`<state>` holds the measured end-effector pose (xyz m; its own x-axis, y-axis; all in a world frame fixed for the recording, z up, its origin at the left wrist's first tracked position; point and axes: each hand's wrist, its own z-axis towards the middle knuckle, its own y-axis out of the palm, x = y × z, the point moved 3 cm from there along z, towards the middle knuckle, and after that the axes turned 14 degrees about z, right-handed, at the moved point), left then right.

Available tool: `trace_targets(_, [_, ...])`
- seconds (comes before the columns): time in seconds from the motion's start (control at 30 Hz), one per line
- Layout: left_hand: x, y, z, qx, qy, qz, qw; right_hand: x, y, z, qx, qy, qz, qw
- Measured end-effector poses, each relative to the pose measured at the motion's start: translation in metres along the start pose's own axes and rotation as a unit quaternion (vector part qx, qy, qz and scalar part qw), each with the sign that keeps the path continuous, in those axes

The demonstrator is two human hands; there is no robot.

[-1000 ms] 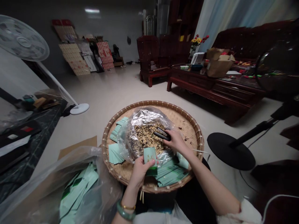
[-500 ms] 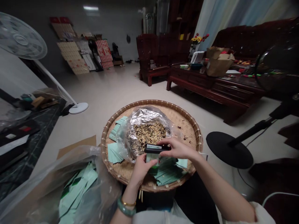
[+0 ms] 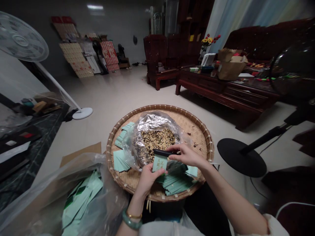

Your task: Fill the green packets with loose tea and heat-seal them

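Note:
My left hand pinches the lower part of a small pale green packet printed with gold characters. My right hand grips a black bar-shaped handheld bag sealer, which lies across the packet's top edge. Both are held above the front of a round woven bamboo tray. Behind them, an open clear plastic bag holds a dried mix of pale and dark bits. Under my right hand, several green packets lie fanned out. More packets rest along the tray's left side.
A large clear plastic bag with green packets inside stands at the lower left, beside cardboard. A white fan stands at the left and a black fan at the right. A dark wooden table is beyond the tray.
The bag sealer has tilted, so its labelled face no longer shows. The packet's front with gold characters has turned into view. Both hands stay in nearly the same place.

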<state>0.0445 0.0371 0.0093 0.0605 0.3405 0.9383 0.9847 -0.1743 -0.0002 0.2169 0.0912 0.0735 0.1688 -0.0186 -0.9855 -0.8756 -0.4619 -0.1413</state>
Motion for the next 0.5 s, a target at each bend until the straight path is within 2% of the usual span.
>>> trace_targets(0.13, [0.001,-0.003,-0.001,0.002,-0.003,0.005,1.0,0.008,-0.002,0.003,-0.018,0.069,0.099,0.992])
trace_targets(0.27, [0.003,-0.006,-0.001,0.01,-0.006,0.009,1.0,0.011,-0.013,0.004,-0.02,0.066,0.155,0.986])
trace_targets(0.37, [0.004,-0.006,-0.001,0.012,-0.003,0.012,1.0,0.012,-0.017,0.002,-0.011,0.051,0.128,0.99])
trace_targets(0.5, [0.005,-0.003,0.0,0.005,0.003,0.023,1.0,0.011,-0.007,0.002,-0.002,0.028,0.064,0.998])
